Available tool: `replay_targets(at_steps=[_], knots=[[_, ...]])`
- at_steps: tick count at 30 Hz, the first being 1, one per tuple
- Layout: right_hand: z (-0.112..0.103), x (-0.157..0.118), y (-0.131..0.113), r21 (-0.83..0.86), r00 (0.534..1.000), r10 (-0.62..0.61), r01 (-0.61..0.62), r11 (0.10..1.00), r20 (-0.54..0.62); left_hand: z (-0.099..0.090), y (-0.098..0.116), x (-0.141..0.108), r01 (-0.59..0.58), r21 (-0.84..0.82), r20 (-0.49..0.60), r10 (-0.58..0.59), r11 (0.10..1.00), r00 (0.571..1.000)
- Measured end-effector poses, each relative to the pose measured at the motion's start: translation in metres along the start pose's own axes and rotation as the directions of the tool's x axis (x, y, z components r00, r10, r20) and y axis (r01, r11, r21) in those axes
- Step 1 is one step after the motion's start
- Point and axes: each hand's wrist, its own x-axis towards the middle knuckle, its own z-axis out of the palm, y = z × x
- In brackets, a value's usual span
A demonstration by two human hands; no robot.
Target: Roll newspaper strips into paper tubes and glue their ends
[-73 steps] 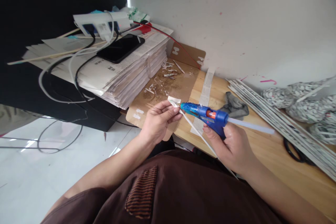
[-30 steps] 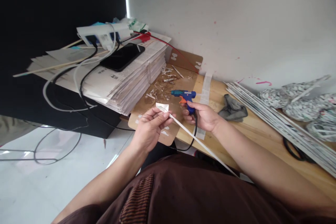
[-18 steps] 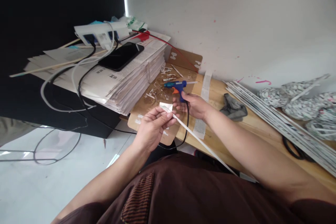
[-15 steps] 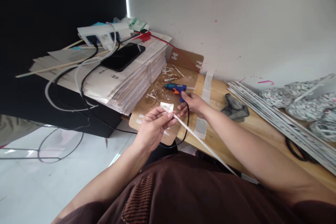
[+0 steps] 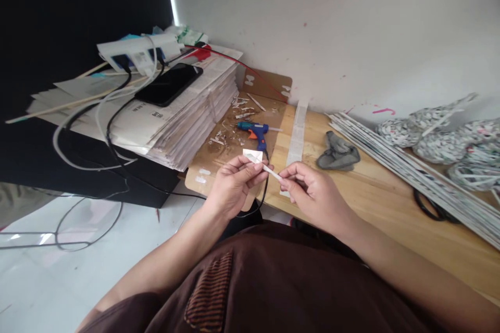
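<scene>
Between my two hands runs a thin white rolled-paper stick, with a small flat white flap of paper at its far end. My left hand pinches the stick close to that flap. A little to the right, my right hand has its fingertips closed on the same stick; its other end is hidden behind the hand. Just beyond my hands a blue glue gun with an orange trigger lies on brown cardboard, among paper scraps.
At left, a thick newspaper stack carries a black phone and a power strip with looping cables. On the wooden table lie a grey cloth, a bundle of paper sticks and woven paper pieces by the wall.
My right hand has let go of the glue gun, now lying on the cardboard, and has come back to grip the paper stick. My left hand keeps its pinch. The view has shifted slightly right.
</scene>
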Motion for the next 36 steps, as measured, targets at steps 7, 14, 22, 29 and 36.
replay_targets(at_steps=[7,14,22,29,36], knots=[[-0.012,-0.006,-0.007,-0.171,0.994,-0.111,0.110,0.979,-0.002,0.004,-0.001,-0.005,0.037,0.010,0.012,-0.037,0.999,0.999],[-0.019,-0.011,-0.010,-0.319,0.990,-0.134,0.137,0.938,0.033,0.010,-0.002,-0.007,0.065,0.016,-0.002,-0.065,0.998,0.998],[-0.029,-0.004,-0.010,0.111,0.931,0.223,-0.264,0.958,0.289,0.010,-0.004,-0.004,0.080,-0.003,0.012,-0.080,0.997,0.997],[-0.025,-0.005,-0.007,-0.082,0.988,0.054,-0.042,0.996,0.142,0.010,-0.003,-0.002,0.060,-0.011,-0.024,-0.060,0.998,0.998],[-0.025,-0.009,-0.013,-0.250,0.994,-0.070,0.088,0.964,0.077,0.011,-0.004,0.000,0.046,-0.010,-0.044,-0.046,0.999,0.998]])
